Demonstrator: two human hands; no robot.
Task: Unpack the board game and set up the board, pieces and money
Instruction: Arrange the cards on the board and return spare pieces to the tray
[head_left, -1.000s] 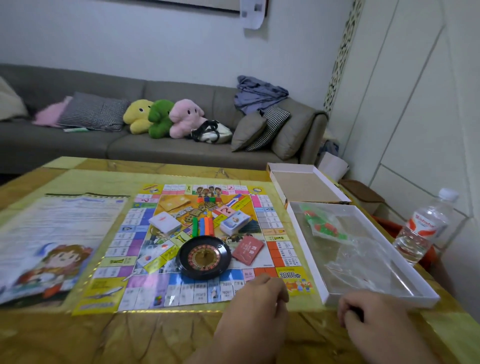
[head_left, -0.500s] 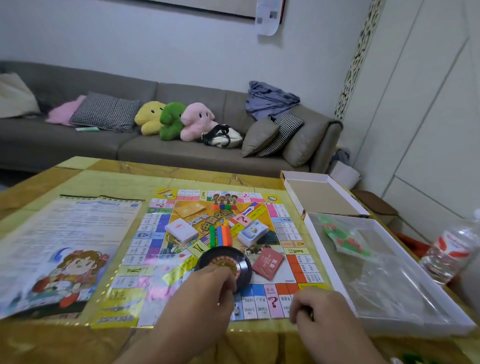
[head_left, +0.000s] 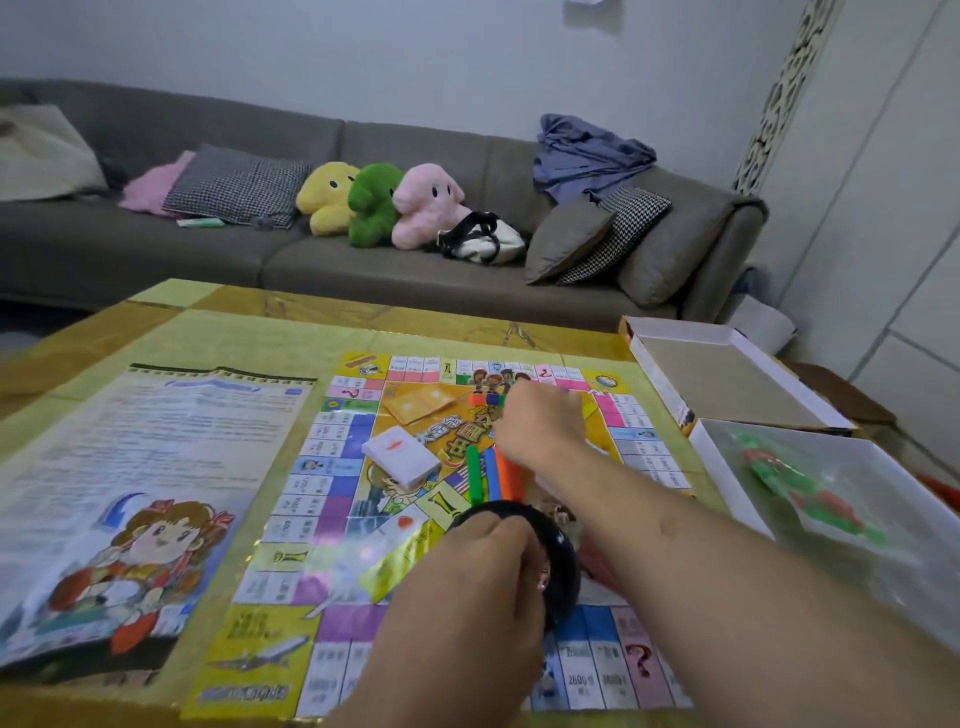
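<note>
The colourful game board (head_left: 332, 467) lies flat on the table. My left hand (head_left: 483, 587) grips the black roulette wheel (head_left: 563, 566) on the board's near side, fingers curled over its rim. My right hand (head_left: 540, 423) reaches over the board's middle, fingers pointing down beside the small coloured pawns (head_left: 485, 399); it is blurred, and what it touches is hidden. A white card deck (head_left: 400, 454) and green, blue and orange sticks (head_left: 474, 475) lie at the centre. My right forearm covers the other card decks.
A printed rule sheet (head_left: 130, 467) lies left of the board. At the right stand the box lid (head_left: 727, 384) and the white box tray (head_left: 722, 467), which holds a plastic bag of green and red pieces (head_left: 800, 493). A grey sofa is behind the table (head_left: 234, 312).
Both hands left the table's near edge. My left hand went onto the roulette wheel, and my right hand stretched forward over the board's middle. The camera has come closer.
</note>
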